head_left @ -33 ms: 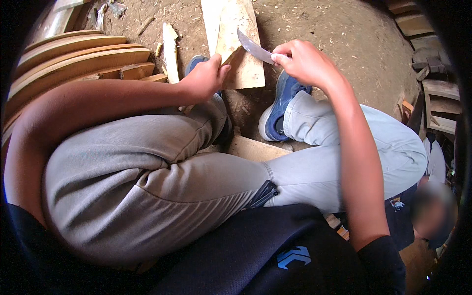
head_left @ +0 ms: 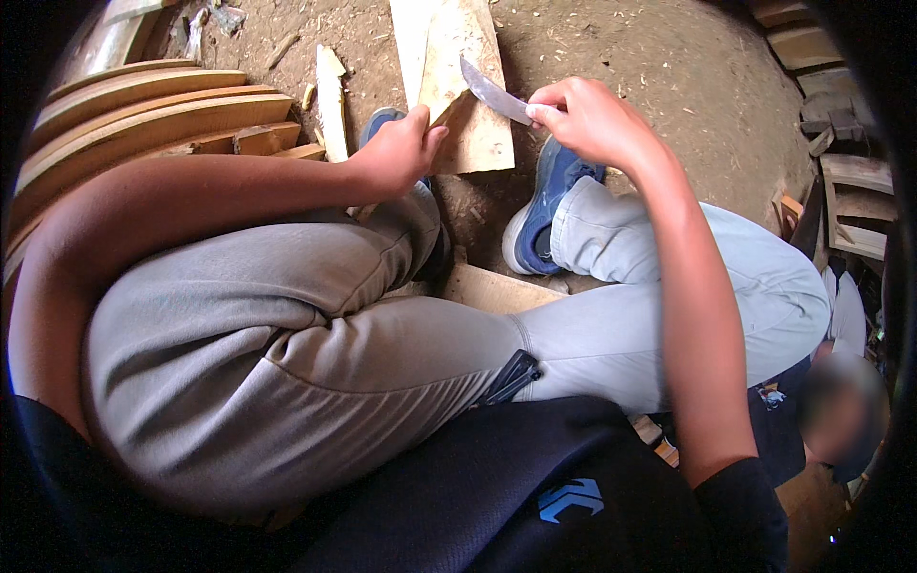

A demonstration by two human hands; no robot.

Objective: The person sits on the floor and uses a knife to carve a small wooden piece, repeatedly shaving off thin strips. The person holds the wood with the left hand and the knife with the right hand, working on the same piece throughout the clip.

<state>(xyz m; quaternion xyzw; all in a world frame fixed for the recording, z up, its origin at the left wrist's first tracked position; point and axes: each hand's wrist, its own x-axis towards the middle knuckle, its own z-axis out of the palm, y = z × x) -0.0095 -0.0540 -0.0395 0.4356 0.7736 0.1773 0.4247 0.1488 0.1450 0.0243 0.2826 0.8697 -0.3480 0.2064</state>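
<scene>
My right hand [head_left: 585,116] is closed around the near end of a knife [head_left: 495,95]. Its curved, pale grey blade points up and left, and any handle is hidden in the fingers. My left hand [head_left: 401,153] is closed on a small thin piece of wood [head_left: 442,113], whose free end slants up toward the knife's tip. Whether blade and wood touch, I cannot tell. Beneath both lies a pale wooden board [head_left: 484,143] on the ground, between my blue shoes.
Curved wooden planks [head_left: 162,105] are stacked at the left. A split wood offcut [head_left: 331,105] lies on the dirt floor [head_left: 659,57] among shavings. More wood pieces [head_left: 855,201] line the right side. Another person [head_left: 841,411] sits at the lower right. A board [head_left: 501,289] lies under my legs.
</scene>
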